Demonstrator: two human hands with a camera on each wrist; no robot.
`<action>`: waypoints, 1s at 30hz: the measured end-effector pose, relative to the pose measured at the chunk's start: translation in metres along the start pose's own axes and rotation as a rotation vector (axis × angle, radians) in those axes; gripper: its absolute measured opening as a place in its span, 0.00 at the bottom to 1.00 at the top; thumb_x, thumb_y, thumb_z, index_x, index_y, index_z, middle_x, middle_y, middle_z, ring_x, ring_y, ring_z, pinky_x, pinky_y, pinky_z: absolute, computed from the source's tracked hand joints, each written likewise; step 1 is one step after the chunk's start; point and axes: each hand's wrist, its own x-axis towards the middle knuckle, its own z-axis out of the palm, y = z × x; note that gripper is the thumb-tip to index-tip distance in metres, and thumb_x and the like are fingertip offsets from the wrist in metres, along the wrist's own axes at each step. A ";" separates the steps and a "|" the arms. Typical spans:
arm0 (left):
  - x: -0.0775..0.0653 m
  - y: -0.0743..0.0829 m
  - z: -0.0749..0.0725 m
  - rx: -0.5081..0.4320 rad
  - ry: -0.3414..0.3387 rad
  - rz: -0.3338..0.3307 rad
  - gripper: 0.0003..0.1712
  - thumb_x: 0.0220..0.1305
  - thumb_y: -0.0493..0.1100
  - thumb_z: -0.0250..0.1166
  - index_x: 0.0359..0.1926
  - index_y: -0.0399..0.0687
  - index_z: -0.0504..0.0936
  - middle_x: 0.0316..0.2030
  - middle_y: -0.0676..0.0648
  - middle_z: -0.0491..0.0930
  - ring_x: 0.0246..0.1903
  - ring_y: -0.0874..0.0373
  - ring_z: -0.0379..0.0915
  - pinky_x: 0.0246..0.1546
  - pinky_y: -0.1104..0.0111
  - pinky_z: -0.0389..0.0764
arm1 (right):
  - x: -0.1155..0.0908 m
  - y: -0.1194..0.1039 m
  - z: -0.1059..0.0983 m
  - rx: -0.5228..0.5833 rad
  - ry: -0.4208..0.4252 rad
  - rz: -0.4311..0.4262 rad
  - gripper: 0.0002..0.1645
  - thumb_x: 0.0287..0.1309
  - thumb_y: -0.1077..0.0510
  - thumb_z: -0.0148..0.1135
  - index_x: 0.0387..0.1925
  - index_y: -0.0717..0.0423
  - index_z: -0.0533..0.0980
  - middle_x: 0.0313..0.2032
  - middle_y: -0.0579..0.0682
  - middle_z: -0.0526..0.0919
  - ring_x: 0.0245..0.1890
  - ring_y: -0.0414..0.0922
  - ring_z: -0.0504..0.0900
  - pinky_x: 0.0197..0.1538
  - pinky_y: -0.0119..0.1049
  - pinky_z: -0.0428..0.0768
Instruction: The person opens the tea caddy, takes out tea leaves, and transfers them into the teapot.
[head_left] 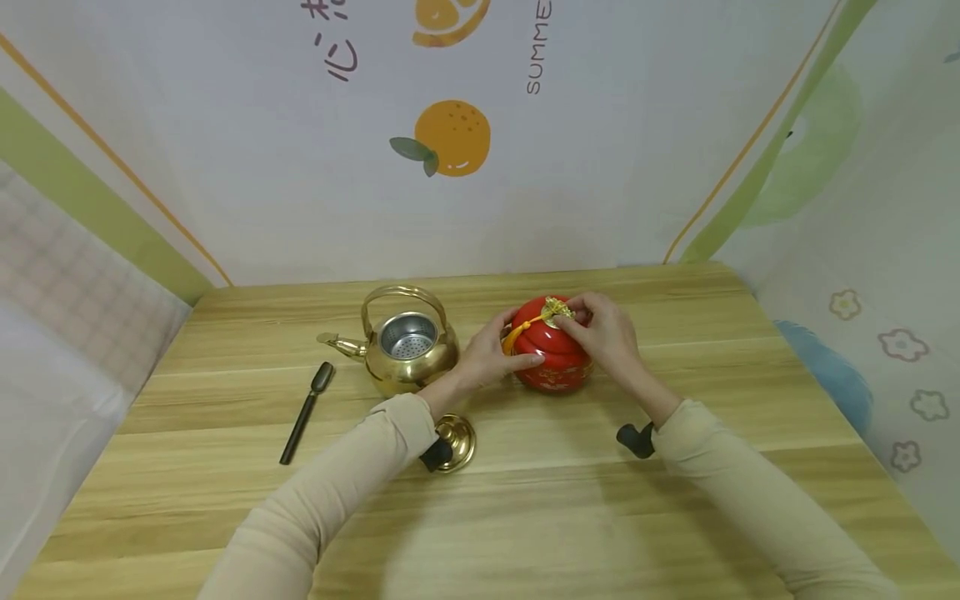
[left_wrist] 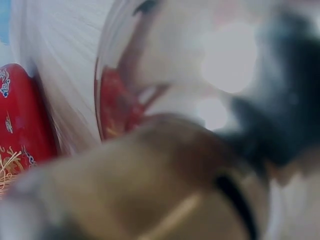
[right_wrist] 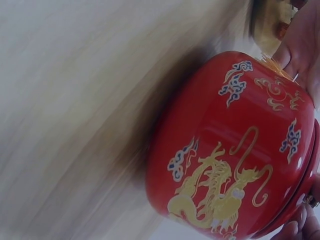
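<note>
A round red jar [head_left: 555, 377] with gold decoration stands on the table, its red lid [head_left: 534, 335] on top. My left hand [head_left: 486, 353] holds the jar's left side. With thumb and fingers my right hand [head_left: 604, 335] pinches the gold knob [head_left: 557, 310] of the lid, from which a yellow tassel [head_left: 517, 335] hangs to the left. In the right wrist view, a gold dragon [right_wrist: 215, 195] shows on the jar's side, with right-hand fingers [right_wrist: 299, 226] at the lid. The left wrist view is mostly filled by a blurred, shiny brass surface.
Left of the jar stands a brass kettle [head_left: 384, 372], uncovered, with a perforated steel strainer [head_left: 409, 343] inside. Its brass lid [head_left: 462, 442] lies in front, partly behind the left wrist. A dark scoop [head_left: 306, 415] lies farther left. A printed cloth [head_left: 585, 183] hangs behind the table.
</note>
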 end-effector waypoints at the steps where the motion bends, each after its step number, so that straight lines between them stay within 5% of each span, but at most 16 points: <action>1: 0.000 0.000 0.000 0.008 -0.001 -0.001 0.48 0.51 0.42 0.73 0.69 0.49 0.57 0.67 0.47 0.63 0.66 0.53 0.59 0.66 0.61 0.63 | 0.000 0.000 0.000 0.000 0.000 0.004 0.14 0.53 0.57 0.69 0.36 0.64 0.79 0.26 0.55 0.77 0.28 0.48 0.74 0.29 0.33 0.68; 30: -0.002 0.002 -0.001 0.071 0.007 -0.002 0.49 0.52 0.45 0.73 0.70 0.48 0.56 0.68 0.46 0.61 0.66 0.50 0.59 0.66 0.59 0.63 | 0.000 -0.001 0.003 0.072 0.066 0.029 0.13 0.54 0.58 0.67 0.35 0.65 0.79 0.26 0.56 0.79 0.27 0.46 0.75 0.27 0.29 0.70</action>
